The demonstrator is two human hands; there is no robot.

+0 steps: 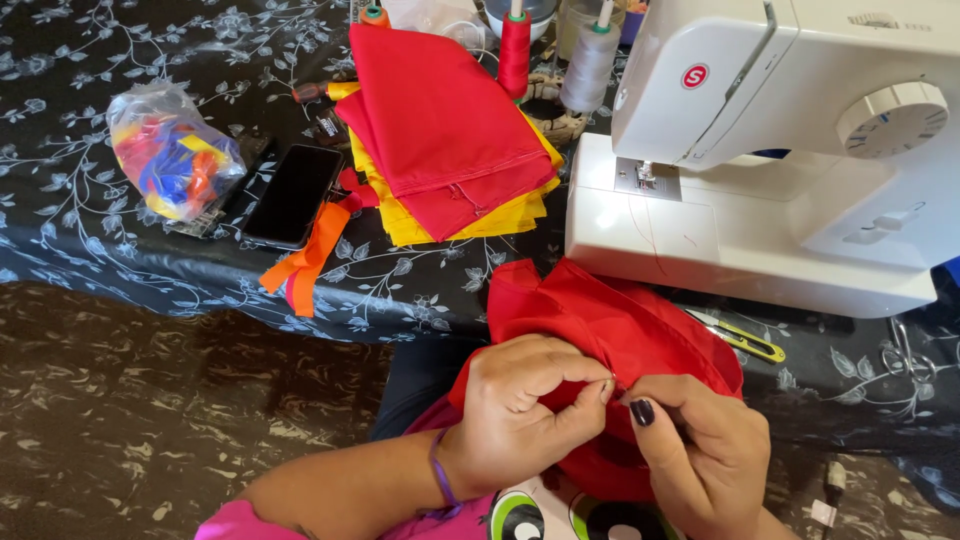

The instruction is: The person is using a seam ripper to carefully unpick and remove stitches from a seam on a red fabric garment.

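Note:
A bunched piece of red fabric (610,320) lies in my lap below the table edge. My left hand (525,405) pinches a fold of it between thumb and fingers. My right hand (700,445), with dark-painted nails, grips the same fold from the right, fingertips touching the left hand's. A white sewing machine (760,150) stands on the table just above the fabric, its needle area (645,178) lit.
Folded red and yellow cloth (445,135) is stacked left of the machine. Thread spools (590,65) stand behind it. A black phone (293,195), orange ribbon (305,265) and a bag of coloured scraps (170,150) lie at left. A yellow thread snipper (745,340) and scissors (905,350) lie at right.

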